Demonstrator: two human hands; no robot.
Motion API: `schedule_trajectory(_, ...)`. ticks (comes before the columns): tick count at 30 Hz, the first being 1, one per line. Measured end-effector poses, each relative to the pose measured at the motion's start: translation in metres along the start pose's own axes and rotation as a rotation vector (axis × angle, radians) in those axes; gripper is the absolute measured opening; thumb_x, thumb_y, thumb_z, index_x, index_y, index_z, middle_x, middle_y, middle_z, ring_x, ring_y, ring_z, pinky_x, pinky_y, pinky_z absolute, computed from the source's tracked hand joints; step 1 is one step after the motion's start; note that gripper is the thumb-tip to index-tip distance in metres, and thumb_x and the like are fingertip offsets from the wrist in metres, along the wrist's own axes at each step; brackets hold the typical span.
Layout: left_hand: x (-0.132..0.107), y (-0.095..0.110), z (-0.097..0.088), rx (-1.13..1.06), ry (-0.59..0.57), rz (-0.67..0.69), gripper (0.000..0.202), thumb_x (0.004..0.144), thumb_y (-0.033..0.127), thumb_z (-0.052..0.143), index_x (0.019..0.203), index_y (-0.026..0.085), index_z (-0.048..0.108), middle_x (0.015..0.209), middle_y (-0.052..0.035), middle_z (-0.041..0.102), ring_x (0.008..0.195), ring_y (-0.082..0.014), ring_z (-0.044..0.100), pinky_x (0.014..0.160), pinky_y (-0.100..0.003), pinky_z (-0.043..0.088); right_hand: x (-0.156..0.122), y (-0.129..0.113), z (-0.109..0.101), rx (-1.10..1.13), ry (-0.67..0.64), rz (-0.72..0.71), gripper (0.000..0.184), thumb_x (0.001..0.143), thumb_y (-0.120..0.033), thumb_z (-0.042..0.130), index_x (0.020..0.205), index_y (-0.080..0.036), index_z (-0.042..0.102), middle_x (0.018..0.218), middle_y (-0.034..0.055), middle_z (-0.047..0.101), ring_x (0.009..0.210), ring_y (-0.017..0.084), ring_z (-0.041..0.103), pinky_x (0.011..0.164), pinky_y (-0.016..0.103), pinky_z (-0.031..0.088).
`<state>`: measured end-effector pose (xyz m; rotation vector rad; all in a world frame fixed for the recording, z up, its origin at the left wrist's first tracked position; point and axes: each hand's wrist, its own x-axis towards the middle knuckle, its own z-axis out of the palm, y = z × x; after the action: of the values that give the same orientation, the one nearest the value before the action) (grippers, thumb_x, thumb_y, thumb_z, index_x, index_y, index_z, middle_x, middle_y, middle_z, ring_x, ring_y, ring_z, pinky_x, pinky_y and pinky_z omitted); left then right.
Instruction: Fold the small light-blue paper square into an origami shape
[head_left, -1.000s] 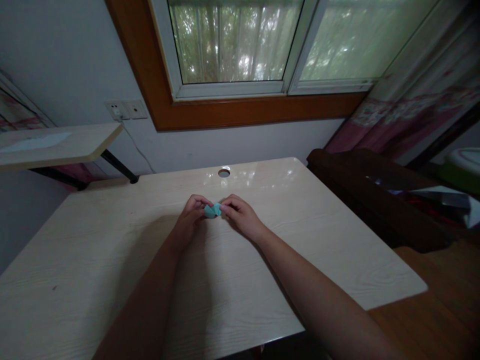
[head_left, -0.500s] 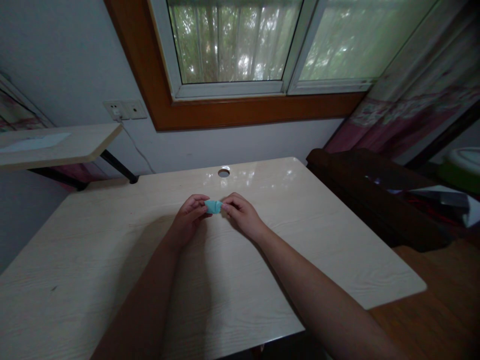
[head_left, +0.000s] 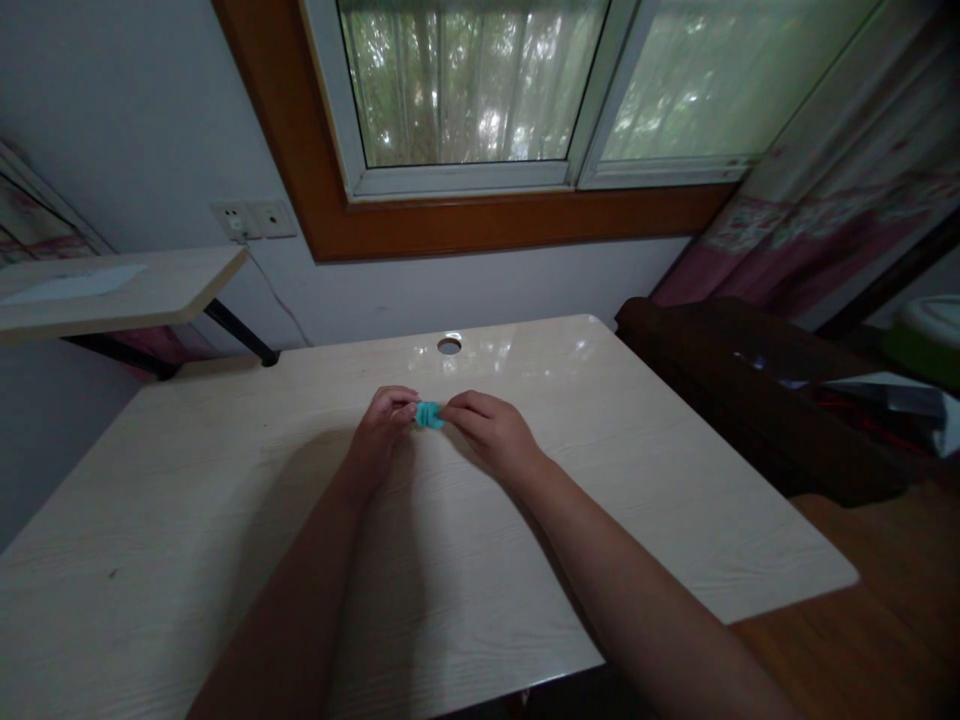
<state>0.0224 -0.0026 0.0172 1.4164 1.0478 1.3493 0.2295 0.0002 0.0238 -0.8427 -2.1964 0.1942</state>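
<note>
A small turquoise piece [head_left: 429, 415], soft-looking and ridged across its middle, is held just above the table by both hands. Whether it is clay, paper or cloth I cannot make out. My left hand [head_left: 384, 425] pinches its left end between thumb and fingers. At the other end, the fingertips of my right hand [head_left: 491, 428] are closed on it. The fingers cover both ends of the piece.
Pale wood-grain table [head_left: 480, 620] lies under both forearms, with a round cable hole [head_left: 449, 346] near its back edge. A raised shelf [head_left: 172, 285] stands at the left. Dark brown furniture [head_left: 720, 400] is beside the right edge. A window [head_left: 472, 90] is behind.
The turquoise piece looked smoother and paler with one crease; now it appears shorter, darker and ridged. My right hand has turned slightly, its knuckles moving right. The left hand stays nearly in place.
</note>
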Motion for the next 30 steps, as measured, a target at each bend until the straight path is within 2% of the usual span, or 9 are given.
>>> schedule_trajectory(3, -0.001, 0.0, -0.001, 0.018, -0.012, 0.049, 0.018, 0.081, 0.032, 0.069, 0.093, 0.02, 0.064, 0.096, -0.0032, 0.057, 0.091, -0.0161, 0.055, 0.079, -0.025, 0.045, 0.003, -0.004, -0.001, -0.01, -0.047, 0.055, 0.025, 0.095, -0.023, 0.048, 0.108, -0.027, 0.069, 0.1, 0.0051, 0.068, 0.087, 0.019, 0.059, 0.075, 0.029, 0.045)
schedule_trajectory(7, -0.001, -0.002, 0.001, -0.027, -0.094, -0.003, 0.026, 0.079, 0.029, 0.072, 0.101, 0.02, 0.064, 0.086, -0.0011, 0.059, 0.078, -0.0132, 0.056, 0.071, -0.023, 0.044, 0.005, -0.006, -0.001, 0.037, -0.073, 0.124, 0.025, 0.095, -0.029, 0.049, 0.107, -0.029, 0.07, 0.099, 0.0042, 0.068, 0.089, 0.02, 0.058, 0.078, 0.031, 0.044)
schedule_trajectory(10, -0.001, -0.002, 0.002, -0.027, -0.158, -0.016, 0.024, 0.08, 0.029, 0.07, 0.102, 0.018, 0.065, 0.075, 0.0007, 0.058, 0.068, -0.0119, 0.055, 0.065, -0.023, 0.044, 0.005, -0.005, -0.001, 0.052, -0.082, 0.119, 0.026, 0.095, -0.029, 0.048, 0.108, -0.029, 0.07, 0.102, 0.0045, 0.068, 0.092, 0.021, 0.058, 0.082, 0.032, 0.044)
schedule_trajectory(13, -0.002, -0.002, 0.003, -0.065, -0.169, -0.062, 0.024, 0.08, 0.029, 0.07, 0.101, 0.018, 0.063, 0.073, 0.0006, 0.061, 0.067, -0.0135, 0.06, 0.066, -0.026, 0.047, 0.005, -0.006, -0.002, 0.082, -0.082, 0.122, 0.025, 0.095, -0.029, 0.048, 0.107, -0.029, 0.07, 0.102, 0.0048, 0.068, 0.093, 0.021, 0.058, 0.082, 0.033, 0.043)
schedule_trajectory(19, -0.005, -0.002, 0.002, -0.055, -0.189, -0.101, 0.021, 0.082, 0.027, 0.068, 0.099, 0.019, 0.059, 0.074, -0.0001, 0.066, 0.068, -0.0158, 0.066, 0.067, -0.027, 0.051, 0.008, -0.012, -0.004, 0.223, -0.06, 0.301, 0.019, 0.093, -0.036, 0.054, 0.095, -0.025, 0.069, 0.09, 0.0026, 0.068, 0.084, 0.018, 0.061, 0.077, 0.03, 0.043)
schedule_trajectory(24, -0.006, -0.001, 0.003, -0.028, -0.252, -0.085, 0.023, 0.084, 0.034, 0.066, 0.099, 0.018, 0.061, 0.079, -0.0031, 0.069, 0.074, -0.0178, 0.069, 0.072, -0.03, 0.053, 0.008, -0.012, -0.004, 0.197, -0.068, 0.267, 0.019, 0.094, -0.035, 0.052, 0.094, -0.025, 0.068, 0.09, 0.0019, 0.067, 0.085, 0.017, 0.06, 0.078, 0.03, 0.043)
schedule_trajectory(27, -0.005, -0.003, 0.003, -0.042, -0.225, -0.108, 0.024, 0.085, 0.039, 0.065, 0.096, 0.018, 0.061, 0.083, -0.0036, 0.069, 0.075, -0.0183, 0.07, 0.073, -0.03, 0.054, 0.007, -0.012, -0.004, 0.176, -0.068, 0.214, 0.018, 0.094, -0.032, 0.052, 0.096, -0.026, 0.068, 0.094, 0.0026, 0.068, 0.088, 0.018, 0.06, 0.081, 0.031, 0.043)
schedule_trajectory(30, -0.004, -0.007, 0.004, -0.043, -0.199, -0.111, 0.024, 0.084, 0.04, 0.066, 0.089, 0.017, 0.061, 0.079, -0.0016, 0.067, 0.072, -0.0171, 0.069, 0.07, -0.03, 0.056, 0.007, -0.013, -0.005, 0.157, -0.073, 0.171, 0.018, 0.094, -0.03, 0.051, 0.097, -0.027, 0.069, 0.096, 0.003, 0.068, 0.09, 0.019, 0.06, 0.082, 0.032, 0.042)
